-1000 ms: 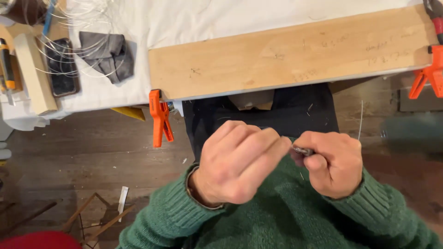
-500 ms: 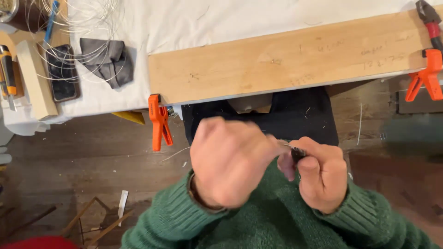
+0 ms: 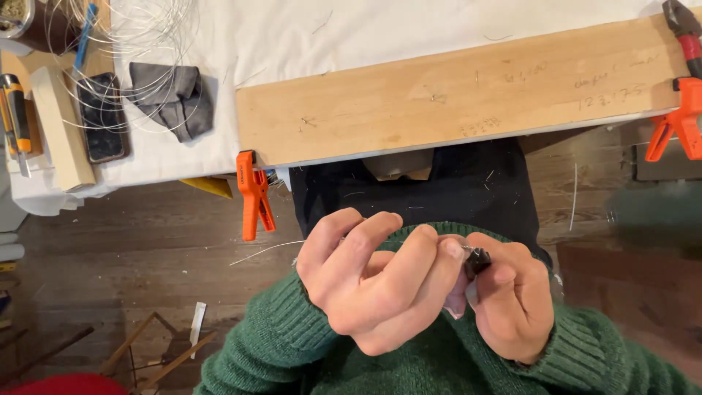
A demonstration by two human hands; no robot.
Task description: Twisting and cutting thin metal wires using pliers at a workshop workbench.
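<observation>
Nearest the camera, both hands work close to the chest, above the green sweater (image 3: 409, 366). The left hand (image 3: 373, 281) is curled, its fingers drawn together and apparently pinching a thin pale wire (image 3: 267, 250); the wire's free end trails out to the left over the floor. The right hand (image 3: 512, 300) is closed around a small dark tool (image 3: 477, 260), of which only the tip shows between thumb and forefinger. The tool tip sits at the left fingertips, where the wire must pass; the contact point itself is hidden by the fingers.

Judged from this position, the work on the wire end is in progress, not finished: the wire is in hand, and nothing has been set down on the table.

Beyond the hands lies a dark lap, then the edge of the table (image 3: 329, 44) under a white cover. A long wooden board (image 3: 453, 99) is fixed along that edge by an orange clamp (image 3: 254, 192) at its left end and a second orange clamp (image 3: 676, 117) at its right. Further left lie a grey cloth (image 3: 175, 99), a dark phone (image 3: 102, 117), a wooden block (image 3: 62, 128), and a loose coil of wire (image 3: 124, 36), which suggests more stock remains to be worked.
</observation>
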